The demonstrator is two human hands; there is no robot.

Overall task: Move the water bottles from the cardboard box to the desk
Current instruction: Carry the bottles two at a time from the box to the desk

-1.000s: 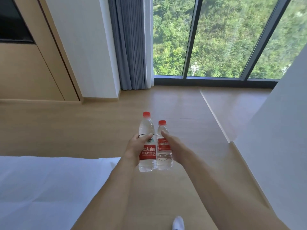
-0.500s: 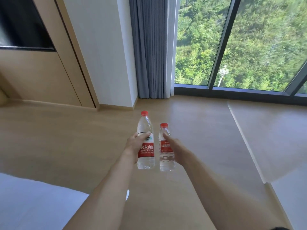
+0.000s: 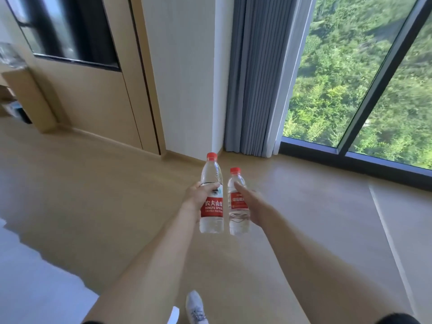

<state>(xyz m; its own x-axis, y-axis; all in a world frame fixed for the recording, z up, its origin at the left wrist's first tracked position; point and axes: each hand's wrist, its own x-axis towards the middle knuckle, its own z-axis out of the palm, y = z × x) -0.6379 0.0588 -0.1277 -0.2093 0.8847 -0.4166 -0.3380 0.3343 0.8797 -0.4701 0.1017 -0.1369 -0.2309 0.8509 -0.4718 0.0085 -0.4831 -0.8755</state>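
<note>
View has swung left since a moment ago. Left hand grips taller clear red-capped plastic bottle, right hand grips shorter red-capped bottle, upright over wooden floor; carry underway, table not clearly seen.

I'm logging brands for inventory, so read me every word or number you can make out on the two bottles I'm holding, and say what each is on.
"农夫山泉": white characters on the red label of the taller clear plastic water bottle with a red cap, held in the left hand.
"NONGFU SPRING": small line below them, same label, last letters cut off at the edge.
Smallest line beneath: too blurred to read.
Shorter clear red-capped bottle, in the right hand: red label print too blurred to read.
</note>
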